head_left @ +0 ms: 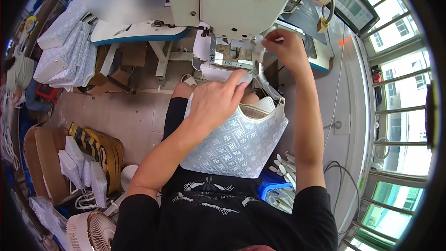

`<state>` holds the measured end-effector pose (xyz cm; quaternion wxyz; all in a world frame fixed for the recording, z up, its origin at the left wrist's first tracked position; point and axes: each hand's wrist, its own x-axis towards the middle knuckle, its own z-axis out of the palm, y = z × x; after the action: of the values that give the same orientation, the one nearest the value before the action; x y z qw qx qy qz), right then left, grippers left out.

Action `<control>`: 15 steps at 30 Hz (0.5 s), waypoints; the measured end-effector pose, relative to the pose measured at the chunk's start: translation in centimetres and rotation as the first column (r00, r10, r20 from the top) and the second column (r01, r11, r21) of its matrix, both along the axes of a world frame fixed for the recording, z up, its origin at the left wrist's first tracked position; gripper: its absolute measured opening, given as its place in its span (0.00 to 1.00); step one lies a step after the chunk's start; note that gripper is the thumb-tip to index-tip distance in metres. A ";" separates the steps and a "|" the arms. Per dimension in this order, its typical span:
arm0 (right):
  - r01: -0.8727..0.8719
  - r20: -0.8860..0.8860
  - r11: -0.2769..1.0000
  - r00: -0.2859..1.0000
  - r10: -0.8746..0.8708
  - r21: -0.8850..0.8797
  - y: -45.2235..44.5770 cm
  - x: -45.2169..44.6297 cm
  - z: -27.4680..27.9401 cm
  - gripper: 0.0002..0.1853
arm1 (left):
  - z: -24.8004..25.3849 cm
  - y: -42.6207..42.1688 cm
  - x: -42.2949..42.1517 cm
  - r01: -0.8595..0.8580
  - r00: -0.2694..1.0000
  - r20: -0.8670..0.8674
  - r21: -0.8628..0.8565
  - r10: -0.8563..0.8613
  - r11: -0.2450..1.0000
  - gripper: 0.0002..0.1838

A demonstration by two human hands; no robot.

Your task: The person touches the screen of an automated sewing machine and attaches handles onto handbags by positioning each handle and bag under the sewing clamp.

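Observation:
A silver-white patterned handbag (237, 144) rests on my lap, its top opening facing the machine. My left hand (213, 100) is closed, thumb and forefinger pinching the end of a white strap (247, 79) just above the bag. The strap runs up beside the sewing machine's metal work plate (232, 58). My right hand (287, 50) is raised to the right of the machine head, fingers curled together near a pale, blurred piece at its fingertips. What that hand holds, if anything, is too blurred to tell.
The sewing machine's head (241, 4) stands directly ahead. Stacked patterned bags (69, 56) sit at left, above a cardboard box (44, 158). A blue basket (269, 187) of white straps is by my right side. A fan (90, 230) stands lower left.

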<state>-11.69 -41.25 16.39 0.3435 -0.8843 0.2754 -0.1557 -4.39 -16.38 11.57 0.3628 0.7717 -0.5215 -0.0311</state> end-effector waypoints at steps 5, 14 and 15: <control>-0.076 0.129 0.995 0.988 0.085 -0.070 1.7 2.4 -0.3 0.14 | -0.1 1.1 1.0 0.007 0.989 0.150 0.015 -0.010 1.000 0.21; 0.008 0.071 0.989 0.997 0.002 -0.148 4.4 2.6 -0.6 0.14 | -0.4 1.6 1.6 -0.016 0.982 0.189 0.088 -0.001 0.996 0.22; 0.010 0.053 0.993 0.999 -0.004 -0.119 4.4 2.6 -0.4 0.14 | -0.6 1.6 1.6 -0.016 0.984 0.179 0.064 0.004 0.998 0.22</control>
<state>-9.09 -36.90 16.01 0.2968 -0.8978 0.2595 -0.1965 -2.78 -14.74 11.01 0.2894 0.7854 -0.5467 0.0231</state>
